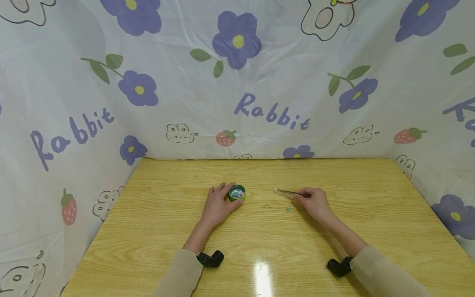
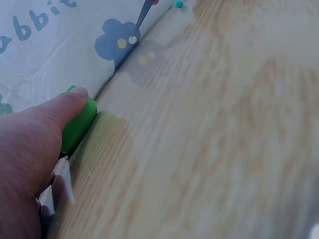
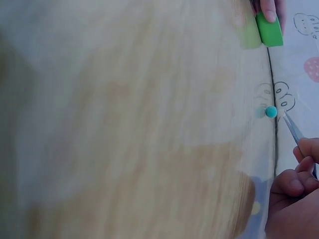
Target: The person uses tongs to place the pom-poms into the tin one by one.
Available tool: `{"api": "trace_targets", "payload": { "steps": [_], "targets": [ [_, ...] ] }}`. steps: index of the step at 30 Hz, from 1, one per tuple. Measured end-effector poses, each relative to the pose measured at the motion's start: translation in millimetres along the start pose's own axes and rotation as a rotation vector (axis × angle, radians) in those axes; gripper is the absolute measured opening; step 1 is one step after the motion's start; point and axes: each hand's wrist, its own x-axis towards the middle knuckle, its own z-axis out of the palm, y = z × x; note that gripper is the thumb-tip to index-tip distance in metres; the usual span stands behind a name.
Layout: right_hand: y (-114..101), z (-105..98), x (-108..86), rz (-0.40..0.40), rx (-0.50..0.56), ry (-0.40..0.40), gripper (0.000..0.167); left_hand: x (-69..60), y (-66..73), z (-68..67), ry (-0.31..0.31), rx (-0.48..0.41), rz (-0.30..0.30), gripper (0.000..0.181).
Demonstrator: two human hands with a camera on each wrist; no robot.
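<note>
My left hand (image 1: 217,208) grips a small round green container (image 1: 232,199), thumb on the near side and fingers around the far left. Inside it lie several small pink and blue beads (image 1: 240,194). To the right, my right hand (image 1: 315,204) pinches dark-handled metal tweezers (image 1: 287,192), which point left toward the container. At their tips sits a small white bead (image 2: 133,40), seen best in the left wrist view. A teal bead (image 3: 270,111) lies on the table, nearer to me than the tweezers; neither hand touches it.
The wood-grain table (image 1: 259,231) is glossy and reflects light near its front. A white cloth (image 1: 208,107) printed with flowers and rabbits hangs along the back and sides. Both wrists wear black camera mounts (image 1: 210,259).
</note>
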Motion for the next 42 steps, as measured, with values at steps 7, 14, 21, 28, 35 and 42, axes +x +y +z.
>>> {"api": "trace_targets", "payload": {
  "steps": [7,14,21,28,35,42],
  "targets": [
    [-7,4,5.7,-0.016,0.007,0.018,0.017,-0.6,-0.5,0.0,0.001,-0.005,-0.001,0.071],
    [-16,8,11.7,-0.041,0.032,0.009,0.017,-0.9,1.0,-0.5,0.004,-0.004,0.004,0.071],
    [-28,9,15.3,-0.05,0.069,-0.034,0.018,-0.7,2.8,-1.0,0.002,-0.009,0.003,0.07],
    [-39,11,21.9,-0.081,0.04,-0.036,0.016,-0.7,2.8,-0.5,0.006,-0.004,-0.002,0.07],
    [-45,19,26.7,-0.088,0.053,-0.047,0.014,-0.8,2.7,0.2,0.009,0.004,-0.001,0.07],
    [-53,32,25.2,-0.126,0.048,-0.072,0.012,-3.5,1.7,1.5,0.007,0.006,0.0,0.07]
  ]
}}
